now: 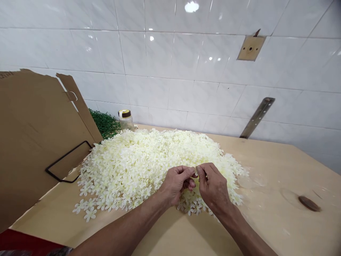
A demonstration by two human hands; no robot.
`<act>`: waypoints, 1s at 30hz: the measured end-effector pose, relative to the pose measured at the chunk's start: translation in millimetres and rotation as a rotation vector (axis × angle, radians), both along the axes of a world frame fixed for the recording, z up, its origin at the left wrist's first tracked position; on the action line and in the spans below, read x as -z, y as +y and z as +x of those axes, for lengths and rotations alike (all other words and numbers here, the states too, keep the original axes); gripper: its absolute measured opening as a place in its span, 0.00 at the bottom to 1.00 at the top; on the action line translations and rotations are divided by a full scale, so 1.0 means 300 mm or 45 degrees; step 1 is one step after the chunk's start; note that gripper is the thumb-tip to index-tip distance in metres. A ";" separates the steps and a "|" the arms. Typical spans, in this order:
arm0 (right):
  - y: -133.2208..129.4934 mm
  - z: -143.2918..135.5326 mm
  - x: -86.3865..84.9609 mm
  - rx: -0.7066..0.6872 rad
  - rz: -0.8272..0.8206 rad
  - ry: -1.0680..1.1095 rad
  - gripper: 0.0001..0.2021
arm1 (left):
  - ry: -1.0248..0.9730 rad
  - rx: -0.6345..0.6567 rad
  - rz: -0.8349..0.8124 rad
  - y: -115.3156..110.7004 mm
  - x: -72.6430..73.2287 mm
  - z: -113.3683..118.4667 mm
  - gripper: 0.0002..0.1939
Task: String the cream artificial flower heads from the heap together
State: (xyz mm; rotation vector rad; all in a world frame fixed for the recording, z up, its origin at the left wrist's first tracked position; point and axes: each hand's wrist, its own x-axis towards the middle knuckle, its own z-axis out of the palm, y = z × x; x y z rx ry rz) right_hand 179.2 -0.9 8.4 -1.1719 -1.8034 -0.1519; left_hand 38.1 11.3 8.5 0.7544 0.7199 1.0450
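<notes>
In the head view, the left hand [177,185] and the right hand [214,185] are meeting over the near side of a heap of white flowers [149,156]. Both are pinching narrowly at a small pale bit [196,173], probably a flower; I cannot tell which is bearing it. Handling it well is likely calling for light fingertip pressure, sparing the petals. Cardboard [39,135] is crowding the left side, a bottle [126,121] is standing behind, and the table [266,160] is offering more room rightward, around a brown disc [309,203].
</notes>
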 end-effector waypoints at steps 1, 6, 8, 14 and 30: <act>0.000 0.001 -0.001 0.002 -0.013 0.010 0.13 | -0.006 0.002 0.005 0.002 0.003 0.000 0.20; -0.001 0.012 -0.009 0.031 -0.140 0.082 0.15 | -0.024 0.020 -0.018 0.009 0.008 -0.003 0.20; -0.001 0.017 -0.012 0.048 -0.221 0.125 0.17 | -0.025 0.033 -0.028 0.010 0.008 -0.005 0.20; -0.002 0.021 -0.018 0.075 -0.497 0.304 0.21 | -0.012 0.078 -0.001 0.013 0.010 -0.008 0.20; -0.007 0.040 -0.029 -0.108 -0.898 0.878 0.23 | 0.016 0.069 -0.017 0.020 -0.001 -0.017 0.20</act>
